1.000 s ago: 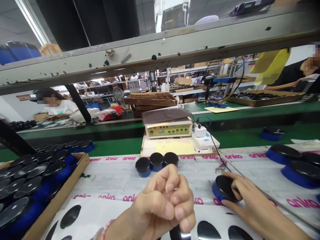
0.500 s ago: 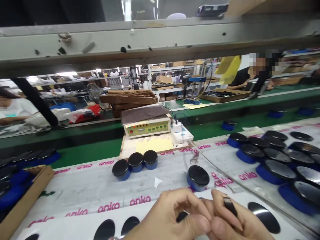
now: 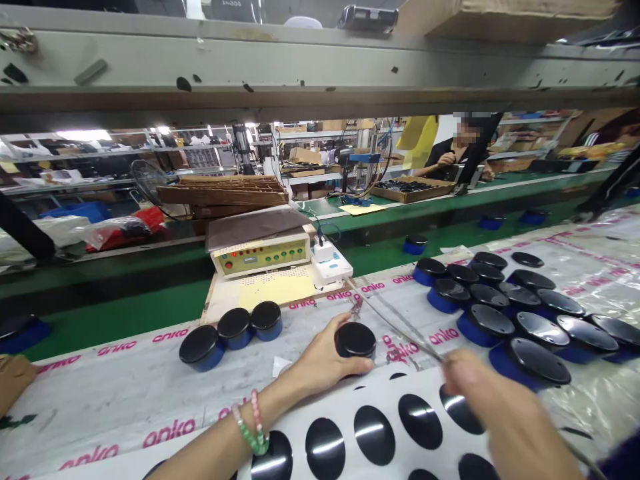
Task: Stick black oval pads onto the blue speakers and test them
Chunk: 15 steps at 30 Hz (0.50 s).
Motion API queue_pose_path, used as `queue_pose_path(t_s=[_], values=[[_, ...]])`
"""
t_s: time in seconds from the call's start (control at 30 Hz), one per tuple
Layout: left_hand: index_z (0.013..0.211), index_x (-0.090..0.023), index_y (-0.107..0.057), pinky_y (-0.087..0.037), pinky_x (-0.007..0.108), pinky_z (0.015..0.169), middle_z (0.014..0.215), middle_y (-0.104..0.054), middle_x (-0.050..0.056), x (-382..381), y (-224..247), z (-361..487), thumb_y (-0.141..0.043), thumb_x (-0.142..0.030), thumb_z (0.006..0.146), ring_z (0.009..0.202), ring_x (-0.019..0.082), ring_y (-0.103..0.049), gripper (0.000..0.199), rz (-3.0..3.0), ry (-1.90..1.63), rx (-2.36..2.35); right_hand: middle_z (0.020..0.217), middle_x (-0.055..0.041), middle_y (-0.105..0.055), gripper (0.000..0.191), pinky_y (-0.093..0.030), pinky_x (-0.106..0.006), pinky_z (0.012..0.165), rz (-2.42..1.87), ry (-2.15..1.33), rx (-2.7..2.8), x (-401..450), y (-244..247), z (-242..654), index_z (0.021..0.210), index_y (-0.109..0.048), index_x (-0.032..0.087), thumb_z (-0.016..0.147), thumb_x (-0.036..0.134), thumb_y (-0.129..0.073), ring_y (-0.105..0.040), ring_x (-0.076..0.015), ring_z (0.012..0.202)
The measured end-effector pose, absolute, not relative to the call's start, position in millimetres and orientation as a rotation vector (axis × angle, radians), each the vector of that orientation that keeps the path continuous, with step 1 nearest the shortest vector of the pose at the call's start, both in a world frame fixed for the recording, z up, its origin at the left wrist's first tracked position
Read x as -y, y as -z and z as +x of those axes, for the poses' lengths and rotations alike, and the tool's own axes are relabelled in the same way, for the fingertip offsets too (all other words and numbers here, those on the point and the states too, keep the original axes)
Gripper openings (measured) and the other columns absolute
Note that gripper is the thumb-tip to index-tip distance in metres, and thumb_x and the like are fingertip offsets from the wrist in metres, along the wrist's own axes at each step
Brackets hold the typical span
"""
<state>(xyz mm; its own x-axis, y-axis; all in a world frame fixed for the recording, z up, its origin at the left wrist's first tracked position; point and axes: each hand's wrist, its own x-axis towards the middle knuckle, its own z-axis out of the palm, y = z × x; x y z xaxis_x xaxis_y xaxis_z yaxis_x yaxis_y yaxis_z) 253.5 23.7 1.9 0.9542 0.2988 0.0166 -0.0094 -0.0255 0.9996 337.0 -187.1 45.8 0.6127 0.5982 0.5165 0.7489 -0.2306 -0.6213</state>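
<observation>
My left hand [image 3: 323, 357], with a beaded bracelet on the wrist, is wrapped round a round black-topped part [image 3: 355, 340] standing on the printed plastic cover. My right hand [image 3: 500, 407] is blurred at the lower right, over the edge of a white sheet [image 3: 290, 407] bearing black discs [image 3: 374, 435]. Its fingers are smeared and I cannot make out whether they hold anything. Three black-topped blue parts [image 3: 234, 327] stand in a row left of my left hand. Beyond my right hand, several similar parts [image 3: 485, 323] sit in a cluster.
A control box [image 3: 265, 257] with lit buttons and a white power adapter [image 3: 331, 263] stand behind. A grey cable [image 3: 395, 323] runs across the cover. Cardboard [image 3: 15, 383] lies at the left edge. Overhead is a metal beam [image 3: 320, 67]. A person [image 3: 450, 157] sits across the green belt.
My hands were together at the bottom centre; they have parted. The left reached forward and took hold of the round part, while the right moved right. The view has shifted to the right.
</observation>
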Motion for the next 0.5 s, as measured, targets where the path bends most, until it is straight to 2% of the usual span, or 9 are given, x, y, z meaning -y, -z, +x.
queue_pose_path(t_s=[0.07,0.13,0.2,0.37,0.5], values=[[0.121,-0.018,-0.05,-0.04,0.04,0.096,0.113,-0.06,0.011,-21.7,-12.6,246.7,-0.08,-0.046,0.063,0.107,0.027,-0.056,0.071,1.539,-0.229,-0.193,0.059,0.0037,-0.053,0.027,-0.04,-0.02,0.047,-1.897,0.102,1.272,173.2,-47.8,324.2,0.071,-0.047,0.023,0.096,0.029,-0.039,-0.052,-0.011,0.051],[0.118,-0.018,-0.054,-0.044,0.036,0.087,0.107,-0.062,0.009,-20.8,-25.9,234.5,-0.074,-0.062,0.061,0.099,0.027,-0.059,0.074,1.495,-0.225,-0.146,0.056,0.0053,-0.049,0.03,-0.037,-0.02,0.045,-1.83,0.057,1.391,160.9,-48.7,313.0,0.067,-0.044,0.023,0.097,0.025,-0.039,-0.048,-0.009,0.047],[0.118,-0.02,-0.055,-0.044,0.033,0.085,0.106,-0.062,0.007,-20.2,-38.4,220.3,-0.068,-0.072,0.056,0.099,0.026,-0.057,0.082,1.462,-0.267,-0.126,0.056,0.0056,-0.047,0.031,-0.036,-0.021,0.046,-1.78,0.057,1.455,152.1,-49.2,305.3,0.067,-0.042,0.022,0.098,0.024,-0.037,-0.046,-0.0087,0.047],[0.116,-0.023,-0.056,-0.041,0.028,0.084,0.1,-0.06,0.003,-14.6,-56.9,192.8,-0.064,-0.077,0.047,0.096,0.024,-0.054,0.088,1.543,-0.42,-0.241,0.059,0.004,-0.051,0.027,-0.036,-0.024,0.049,-1.692,0.196,1.527,142.8,-53.1,294.4,0.072,-0.046,0.021,0.098,0.023,-0.038,-0.049,-0.0102,0.05],[0.119,-0.025,-0.047,-0.042,0.028,0.08,0.102,-0.054,0.003,-7.4,-56.2,179.9,-0.06,-0.079,0.052,0.091,0.021,-0.052,0.087,1.655,-0.501,-0.336,0.057,0.0032,-0.051,0.028,-0.035,-0.025,0.048,-1.791,0.309,1.516,142.0,-55.8,284.7,0.068,-0.046,0.021,0.096,0.021,-0.041,-0.05,-0.0114,0.049]])
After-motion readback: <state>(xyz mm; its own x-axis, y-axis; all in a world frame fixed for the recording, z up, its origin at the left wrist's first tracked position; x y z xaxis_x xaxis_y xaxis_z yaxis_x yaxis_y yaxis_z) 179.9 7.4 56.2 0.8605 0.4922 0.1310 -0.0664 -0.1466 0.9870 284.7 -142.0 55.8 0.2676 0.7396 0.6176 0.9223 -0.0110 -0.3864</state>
